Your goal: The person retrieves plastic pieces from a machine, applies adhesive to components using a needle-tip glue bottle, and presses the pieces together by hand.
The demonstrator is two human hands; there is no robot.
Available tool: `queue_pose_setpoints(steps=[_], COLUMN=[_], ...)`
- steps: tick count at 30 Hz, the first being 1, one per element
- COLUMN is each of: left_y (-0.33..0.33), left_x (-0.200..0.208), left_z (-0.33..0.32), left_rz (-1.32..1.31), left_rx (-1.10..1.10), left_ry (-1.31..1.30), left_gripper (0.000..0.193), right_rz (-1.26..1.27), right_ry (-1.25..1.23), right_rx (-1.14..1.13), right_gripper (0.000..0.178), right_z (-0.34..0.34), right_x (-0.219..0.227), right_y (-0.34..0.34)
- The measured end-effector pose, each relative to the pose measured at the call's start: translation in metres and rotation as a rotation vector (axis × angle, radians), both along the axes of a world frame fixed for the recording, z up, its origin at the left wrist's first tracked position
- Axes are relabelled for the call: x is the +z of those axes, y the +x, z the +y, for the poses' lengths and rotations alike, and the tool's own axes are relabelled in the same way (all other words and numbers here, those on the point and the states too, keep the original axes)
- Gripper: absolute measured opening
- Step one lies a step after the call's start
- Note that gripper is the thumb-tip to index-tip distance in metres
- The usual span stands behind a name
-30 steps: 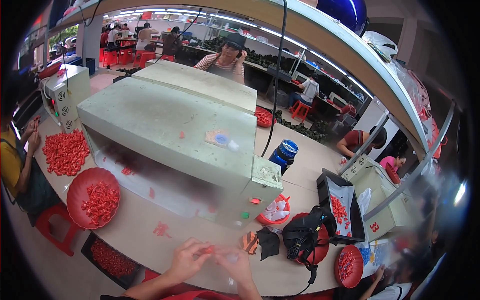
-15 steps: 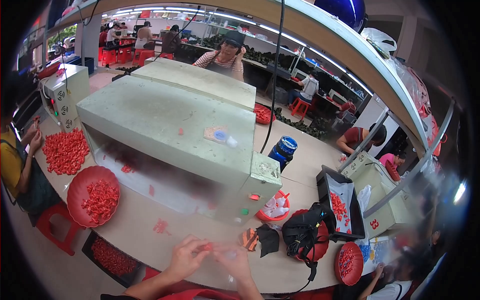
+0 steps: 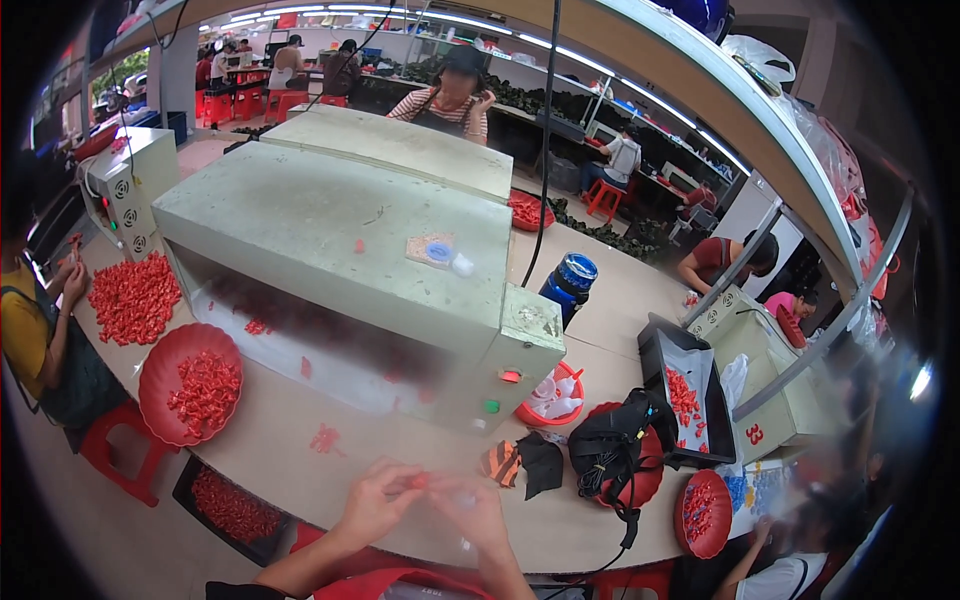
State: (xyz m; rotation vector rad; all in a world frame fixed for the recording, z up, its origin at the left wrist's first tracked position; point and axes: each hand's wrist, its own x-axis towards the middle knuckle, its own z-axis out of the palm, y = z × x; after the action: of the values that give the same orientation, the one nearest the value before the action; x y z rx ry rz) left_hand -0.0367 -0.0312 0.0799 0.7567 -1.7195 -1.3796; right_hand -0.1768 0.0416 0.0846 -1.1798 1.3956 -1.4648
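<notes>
While red characters mark the pale cabinet (image 3: 785, 405) at the right of the frame, and pale lettering, cut by the lower edge, runs across the red cloth (image 3: 425, 578) at bottom centre, the box-shaped machine (image 3: 350, 205) in the middle bears a red and a green button without legible wording. Both forearms enter from the lower edge and converge at lower centre, above the tabletop (image 3: 300, 490). The left hand (image 3: 377, 503) points up and to the right, its fingers bent; the right hand (image 3: 468, 507), partly blurred, leans up and to the left to meet it. Thumb and fingers of the left hand are pinched narrowly on a small red piece (image 3: 417, 482). This piece lies at the fingertips, between the two hands, with the right fingertips just beside it; whether they touch it cannot be told. Something whitish shows at the right hand, but blur hides whether that hand grips it. Loose red pieces (image 3: 325, 438) lie on the tabletop to the upper left of the hands.
</notes>
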Motion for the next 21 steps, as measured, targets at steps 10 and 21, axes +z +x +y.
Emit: queue_pose_setpoints(steps=[10, 21], left_y=[0.002, 0.002], left_x=[0.001, -0.006], left_z=[0.0, -0.004], left_rz=[-0.003, -0.131], left_rx=[0.012, 0.096], left_ry=[-0.034, -0.163], left_gripper=[0.028, 0.027], right_rz=[0.003, -0.005], right_ry=[0.001, 0.039], right_rx=[-0.017, -0.016], right_gripper=[0.01, 0.008], right_z=[-0.001, -0.01], right_x=[0.005, 0.003], right_y=[0.005, 0.005])
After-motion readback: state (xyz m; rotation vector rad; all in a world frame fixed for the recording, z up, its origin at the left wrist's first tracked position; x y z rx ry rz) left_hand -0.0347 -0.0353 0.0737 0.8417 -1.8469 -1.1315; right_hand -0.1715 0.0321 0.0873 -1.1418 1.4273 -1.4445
